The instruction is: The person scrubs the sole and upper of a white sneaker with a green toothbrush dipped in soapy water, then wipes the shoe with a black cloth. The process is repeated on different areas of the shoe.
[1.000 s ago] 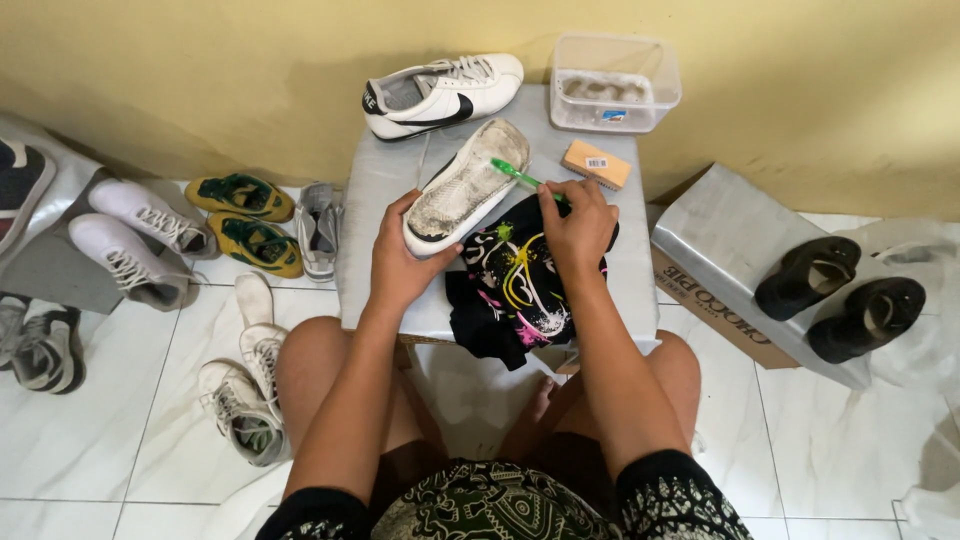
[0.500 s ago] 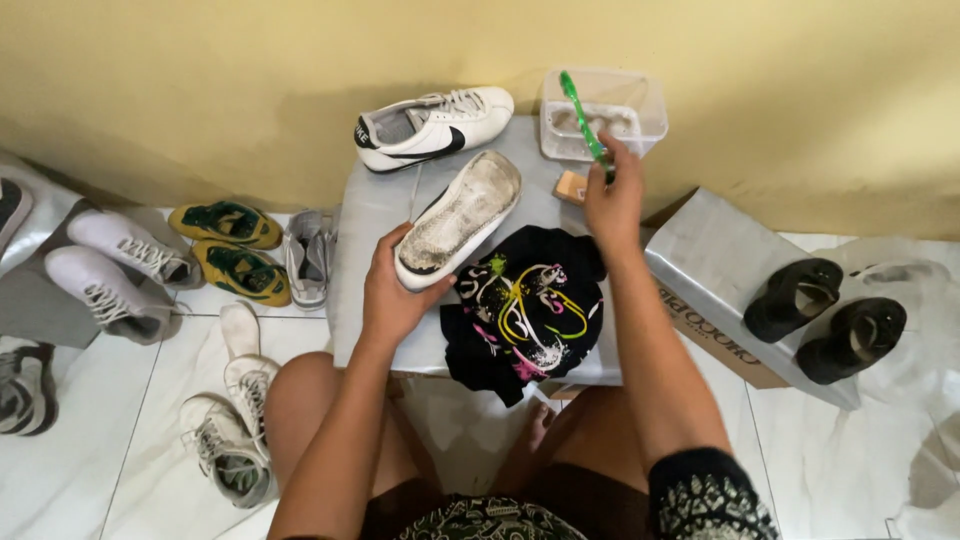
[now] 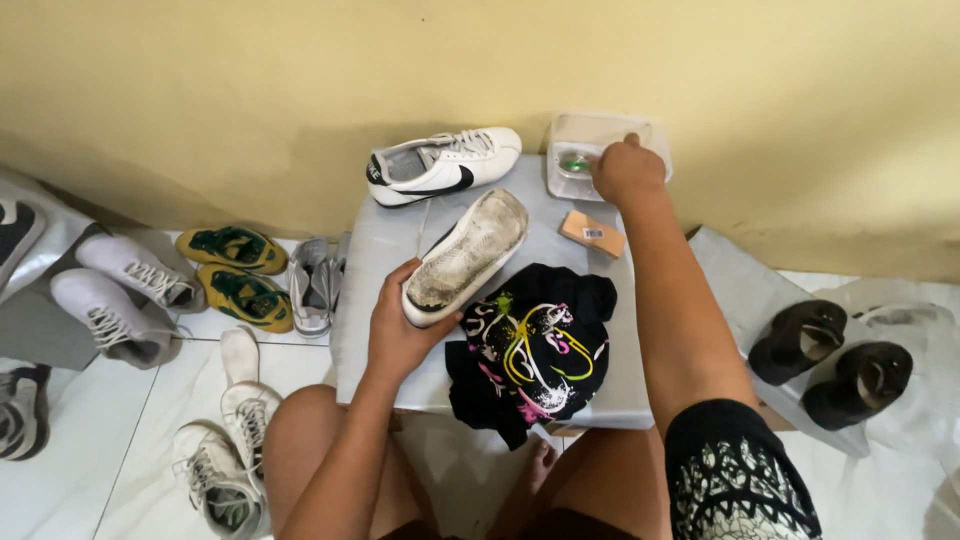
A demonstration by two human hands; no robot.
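Head camera looks down on both bare arms stretched over a small grey-covered table point(image 3: 380, 250). Left hand point(image 3: 400, 325) is curled around the heel end of a white low-top sneaker point(image 3: 465, 255) turned sole-up, fingers closed on its edge, forearm running back toward the knee. Right hand point(image 3: 627, 170) reaches far forward, fist closed and knuckles up, dipped into a clear rectangular plastic tub point(image 3: 600, 130) at the table's far edge; a green object point(image 3: 574, 163) shows just left of that fist, but whether the fingers grip it cannot be told, since the fist hides it. That sneaker's sole is grimy, grey-brown with dirt. Just right of the left hand lies a crumpled black cloth with bright printed lines point(image 3: 535, 345); beyond it sits a second white sneaker with a black stripe point(image 3: 445, 165).
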